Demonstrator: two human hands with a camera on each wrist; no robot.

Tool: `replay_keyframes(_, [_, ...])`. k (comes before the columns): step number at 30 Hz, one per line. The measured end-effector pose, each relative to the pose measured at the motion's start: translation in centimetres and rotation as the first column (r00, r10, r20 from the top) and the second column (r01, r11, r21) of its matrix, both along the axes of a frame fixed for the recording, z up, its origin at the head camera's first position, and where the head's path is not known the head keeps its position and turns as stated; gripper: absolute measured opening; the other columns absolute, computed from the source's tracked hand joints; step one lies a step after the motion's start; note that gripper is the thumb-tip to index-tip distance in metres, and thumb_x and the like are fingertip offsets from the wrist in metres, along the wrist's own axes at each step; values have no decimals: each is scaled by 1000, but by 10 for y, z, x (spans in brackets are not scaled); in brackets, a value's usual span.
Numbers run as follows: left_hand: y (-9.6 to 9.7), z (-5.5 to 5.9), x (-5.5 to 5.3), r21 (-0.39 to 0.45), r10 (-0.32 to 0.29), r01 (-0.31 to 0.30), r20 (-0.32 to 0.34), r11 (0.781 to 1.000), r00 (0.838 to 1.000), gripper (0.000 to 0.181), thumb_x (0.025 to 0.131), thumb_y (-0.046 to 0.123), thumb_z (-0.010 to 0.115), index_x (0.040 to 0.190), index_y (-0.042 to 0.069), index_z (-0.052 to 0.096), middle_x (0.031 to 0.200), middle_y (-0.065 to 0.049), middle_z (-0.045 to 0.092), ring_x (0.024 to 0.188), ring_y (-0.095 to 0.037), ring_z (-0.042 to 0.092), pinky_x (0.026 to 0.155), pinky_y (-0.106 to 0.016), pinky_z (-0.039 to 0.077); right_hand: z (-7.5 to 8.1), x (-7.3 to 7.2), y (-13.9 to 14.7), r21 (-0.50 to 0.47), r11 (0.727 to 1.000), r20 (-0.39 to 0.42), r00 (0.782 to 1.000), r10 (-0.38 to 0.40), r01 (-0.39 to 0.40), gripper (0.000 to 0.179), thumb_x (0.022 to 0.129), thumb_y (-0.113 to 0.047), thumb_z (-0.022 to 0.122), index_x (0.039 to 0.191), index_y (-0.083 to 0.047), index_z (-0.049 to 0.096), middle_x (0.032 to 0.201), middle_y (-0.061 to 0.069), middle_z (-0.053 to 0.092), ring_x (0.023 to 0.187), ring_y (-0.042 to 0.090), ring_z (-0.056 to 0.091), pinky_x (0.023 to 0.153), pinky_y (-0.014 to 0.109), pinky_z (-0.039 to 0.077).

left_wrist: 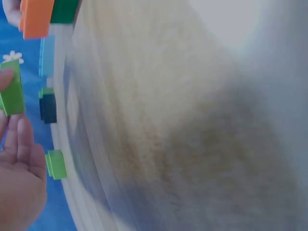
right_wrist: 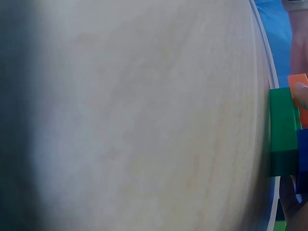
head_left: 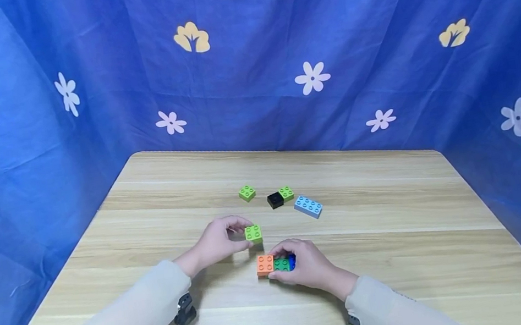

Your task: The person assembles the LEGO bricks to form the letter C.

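Note:
My left hand (head_left: 218, 239) pinches a lime green toy building brick (head_left: 253, 233) between thumb and fingers, its four studs facing up. Just to its right and nearer to me, my right hand (head_left: 307, 264) grips a joined stack of bricks. In that stack, an orange brick (head_left: 265, 264) and a dark blue brick (right_wrist: 302, 159) sit on opposite ends of a longer green brick (right_wrist: 283, 134). Bare green studs show between them in the head view. Fingers partly cover the blue brick. A small gap separates the lime brick from the stack.
Beyond the hands on the wooden table (head_left: 403, 253) lie a light blue brick (head_left: 308, 207), a black brick (head_left: 275, 200) right against a lime brick (head_left: 286, 193), and another lime brick (head_left: 247, 192). A blue flowered curtain (head_left: 248, 75) surrounds the table's back and sides.

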State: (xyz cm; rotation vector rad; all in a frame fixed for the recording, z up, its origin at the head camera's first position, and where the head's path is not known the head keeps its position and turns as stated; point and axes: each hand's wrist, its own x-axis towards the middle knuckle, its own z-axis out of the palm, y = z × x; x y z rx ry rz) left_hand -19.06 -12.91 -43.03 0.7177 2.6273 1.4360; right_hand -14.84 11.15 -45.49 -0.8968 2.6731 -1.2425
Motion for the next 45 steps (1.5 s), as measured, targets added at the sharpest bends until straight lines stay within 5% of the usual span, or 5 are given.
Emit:
replay_keyframes(7, [0,4,16,29,-128,128,22,991,991,37,75,14,79,109,8,66,105,0,66,95,-24,59,88,-43,48,-2,-1,0,-16,1000,-3,1000,4,-4,38,74,-32,82,104,-15,67,97,-11,64,89,3,59,83,25,49])
replay_keyframes(14, [6,5,26,2,-194,194,-29,981,981,36,73,13,80,107,8,67,103,1,66,92,-25,60,85,-45,48,-4,-1,2,-37,999,-37,999,17,-18,37,75,-34,81,102,-12,67,96,-7,66,88,6,59,80,25,50])
replay_keyframes(25, [12,6,32,-10,-210,210,6,978,978,35,71,8,79,103,11,67,101,7,64,92,-12,60,87,-42,49,-2,-1,0,-36,999,-66,998,15,-17,37,74,-30,83,101,-10,67,94,-6,67,87,6,60,80,25,50])
replay_keyframes(45, [19,14,31,-120,-219,209,-73,970,973,32,65,9,80,94,12,67,90,11,59,85,-17,59,80,-28,49,0,0,0,-45,999,-41,999,10,-12,37,73,-29,83,100,-11,67,92,-7,66,84,5,60,79,25,50])
